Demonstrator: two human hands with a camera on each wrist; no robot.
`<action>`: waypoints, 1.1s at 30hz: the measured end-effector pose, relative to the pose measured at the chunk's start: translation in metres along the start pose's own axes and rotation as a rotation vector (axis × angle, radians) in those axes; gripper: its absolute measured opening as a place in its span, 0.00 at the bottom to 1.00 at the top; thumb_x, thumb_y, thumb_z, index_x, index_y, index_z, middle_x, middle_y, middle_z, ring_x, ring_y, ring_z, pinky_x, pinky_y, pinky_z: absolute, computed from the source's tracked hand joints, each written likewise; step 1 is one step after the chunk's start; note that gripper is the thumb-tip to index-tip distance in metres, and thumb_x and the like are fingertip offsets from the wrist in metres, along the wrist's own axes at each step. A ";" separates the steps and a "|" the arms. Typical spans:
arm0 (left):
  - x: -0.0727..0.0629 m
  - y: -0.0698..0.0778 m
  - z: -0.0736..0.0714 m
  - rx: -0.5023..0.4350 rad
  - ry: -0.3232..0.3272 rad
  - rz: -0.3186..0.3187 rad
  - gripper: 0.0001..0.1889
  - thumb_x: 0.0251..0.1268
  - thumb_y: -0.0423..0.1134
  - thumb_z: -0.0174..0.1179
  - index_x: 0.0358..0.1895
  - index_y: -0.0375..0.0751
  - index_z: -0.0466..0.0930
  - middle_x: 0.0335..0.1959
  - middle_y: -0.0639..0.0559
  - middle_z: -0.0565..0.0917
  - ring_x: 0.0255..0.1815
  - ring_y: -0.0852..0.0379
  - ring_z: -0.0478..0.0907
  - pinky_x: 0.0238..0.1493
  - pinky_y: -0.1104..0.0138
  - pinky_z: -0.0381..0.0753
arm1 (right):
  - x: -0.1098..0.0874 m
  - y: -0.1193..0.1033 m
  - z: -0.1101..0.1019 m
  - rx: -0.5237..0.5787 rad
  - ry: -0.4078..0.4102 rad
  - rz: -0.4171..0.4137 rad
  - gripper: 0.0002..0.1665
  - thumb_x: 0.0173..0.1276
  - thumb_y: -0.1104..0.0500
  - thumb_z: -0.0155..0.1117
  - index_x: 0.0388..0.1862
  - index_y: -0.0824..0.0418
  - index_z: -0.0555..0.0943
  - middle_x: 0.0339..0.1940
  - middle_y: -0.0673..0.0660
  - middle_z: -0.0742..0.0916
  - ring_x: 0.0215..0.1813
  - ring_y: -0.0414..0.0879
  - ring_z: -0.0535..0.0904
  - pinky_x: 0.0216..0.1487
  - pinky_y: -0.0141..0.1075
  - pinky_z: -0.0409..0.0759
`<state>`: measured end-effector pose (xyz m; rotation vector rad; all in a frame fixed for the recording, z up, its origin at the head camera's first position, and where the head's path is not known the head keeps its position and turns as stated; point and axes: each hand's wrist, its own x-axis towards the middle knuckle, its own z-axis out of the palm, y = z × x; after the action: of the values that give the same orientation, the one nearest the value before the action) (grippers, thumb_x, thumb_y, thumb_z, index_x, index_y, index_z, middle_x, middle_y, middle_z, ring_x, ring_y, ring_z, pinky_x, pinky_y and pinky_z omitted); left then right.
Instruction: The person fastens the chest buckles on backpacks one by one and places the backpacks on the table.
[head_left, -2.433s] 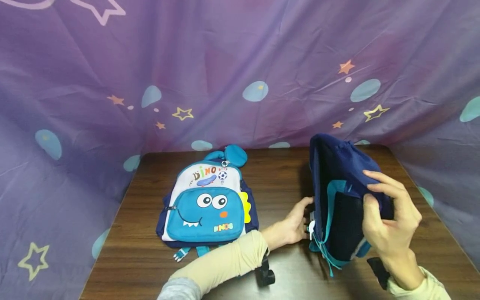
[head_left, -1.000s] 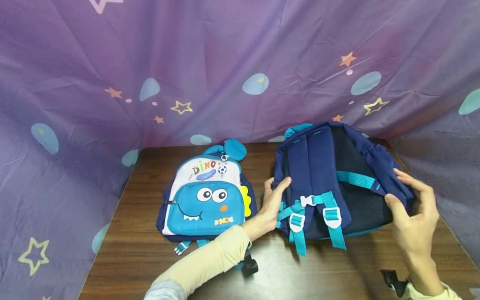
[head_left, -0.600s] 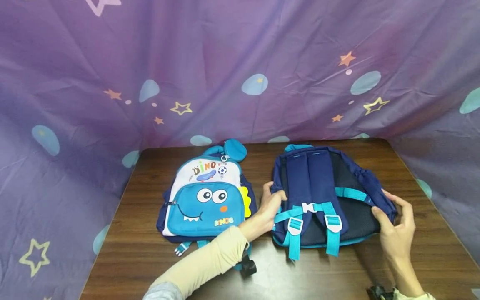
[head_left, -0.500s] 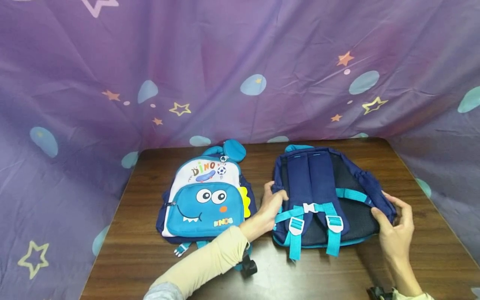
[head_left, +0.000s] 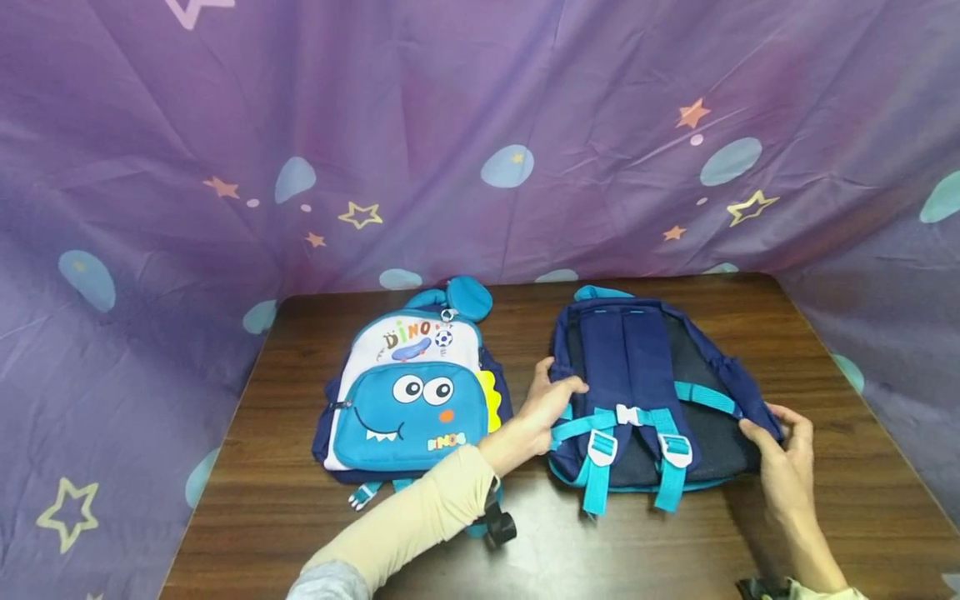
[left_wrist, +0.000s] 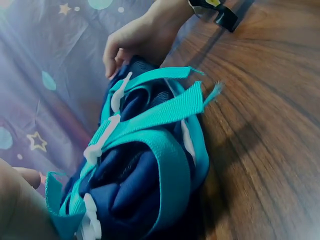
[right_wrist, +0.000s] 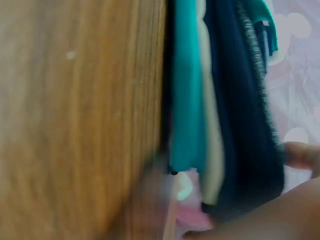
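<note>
In the head view, a navy backpack [head_left: 626, 358] lies on the right half of the table, its straps and black mesh back facing up. Teal webbing and a white buckle [head_left: 627, 414] join its two shoulder straps. My left hand [head_left: 536, 412] holds the bag's left side, thumb on top. At the lower right side, my right hand [head_left: 787, 462] grips the edge between thumb and fingers. The left wrist view shows the bag's underside [left_wrist: 135, 185] with dangling teal straps. In the right wrist view the bag's side [right_wrist: 240, 110] appears close up and partly blurred.
A second backpack [head_left: 408, 417], blue and white with a dinosaur face, lies face up to the left, close to my left forearm. Both bags rest on a dark wooden table [head_left: 255, 500]. A purple patterned curtain [head_left: 420, 125] hangs behind and at both sides.
The navy backpack has gone from standing tilted on its side to lying flat, straps up. My left hand has taken its left side; my right hand has come down with the right edge.
</note>
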<state>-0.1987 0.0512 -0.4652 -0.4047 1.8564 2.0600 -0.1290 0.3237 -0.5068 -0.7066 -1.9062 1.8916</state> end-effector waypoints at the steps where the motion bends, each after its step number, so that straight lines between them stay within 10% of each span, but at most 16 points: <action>1: 0.000 0.000 -0.001 0.007 -0.012 0.000 0.42 0.51 0.35 0.62 0.75 0.45 0.59 0.75 0.37 0.64 0.74 0.41 0.61 0.75 0.49 0.58 | 0.001 0.002 -0.003 -0.084 -0.017 0.028 0.21 0.69 0.61 0.63 0.54 0.42 0.68 0.44 0.41 0.77 0.43 0.31 0.71 0.42 0.20 0.67; 6: 0.000 0.000 -0.013 0.044 -0.052 0.008 0.42 0.54 0.38 0.62 0.76 0.41 0.58 0.75 0.36 0.63 0.74 0.40 0.61 0.75 0.49 0.59 | 0.012 0.007 -0.018 -0.485 -0.184 -0.006 0.25 0.73 0.48 0.59 0.61 0.51 0.61 0.56 0.59 0.74 0.46 0.32 0.69 0.42 0.19 0.63; 10: -0.003 -0.002 -0.029 0.162 -0.064 0.094 0.36 0.55 0.38 0.59 0.72 0.41 0.64 0.69 0.36 0.68 0.67 0.43 0.68 0.69 0.54 0.66 | 0.013 0.001 -0.024 -0.584 -0.245 -0.126 0.39 0.76 0.46 0.54 0.70 0.72 0.57 0.67 0.73 0.67 0.58 0.48 0.70 0.48 0.20 0.62; 16: -0.019 -0.008 -0.062 0.772 -0.193 0.545 0.18 0.61 0.32 0.55 0.55 0.40 0.80 0.47 0.45 0.78 0.46 0.55 0.76 0.50 0.69 0.75 | 0.001 -0.023 -0.011 -0.630 -0.267 -0.492 0.23 0.71 0.51 0.65 0.60 0.60 0.78 0.54 0.45 0.83 0.51 0.21 0.70 0.46 0.18 0.63; 22: -0.034 -0.012 -0.081 1.189 -0.431 0.699 0.24 0.59 0.43 0.66 0.61 0.52 0.76 0.42 0.57 0.77 0.39 0.65 0.72 0.36 0.76 0.71 | -0.004 -0.032 0.024 -0.752 -0.534 -0.826 0.23 0.59 0.57 0.76 0.53 0.59 0.82 0.54 0.56 0.84 0.60 0.45 0.73 0.59 0.31 0.66; 26: -0.038 -0.020 -0.075 1.266 -0.417 0.742 0.26 0.56 0.57 0.70 0.58 0.57 0.77 0.43 0.60 0.76 0.41 0.67 0.73 0.36 0.78 0.70 | -0.004 -0.029 0.040 -0.852 -0.647 -0.907 0.28 0.56 0.54 0.78 0.54 0.59 0.82 0.56 0.59 0.83 0.60 0.58 0.72 0.56 0.53 0.69; 33: -0.034 -0.030 -0.063 1.190 -0.293 0.840 0.17 0.60 0.55 0.67 0.50 0.54 0.81 0.39 0.61 0.76 0.37 0.68 0.71 0.34 0.81 0.67 | -0.002 -0.019 0.057 -0.956 -0.705 -0.985 0.19 0.58 0.56 0.76 0.49 0.57 0.85 0.53 0.57 0.85 0.56 0.56 0.75 0.52 0.56 0.74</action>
<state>-0.1561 -0.0104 -0.4843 1.0386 2.8238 0.8223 -0.1615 0.2767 -0.4899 0.7549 -2.7776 0.5523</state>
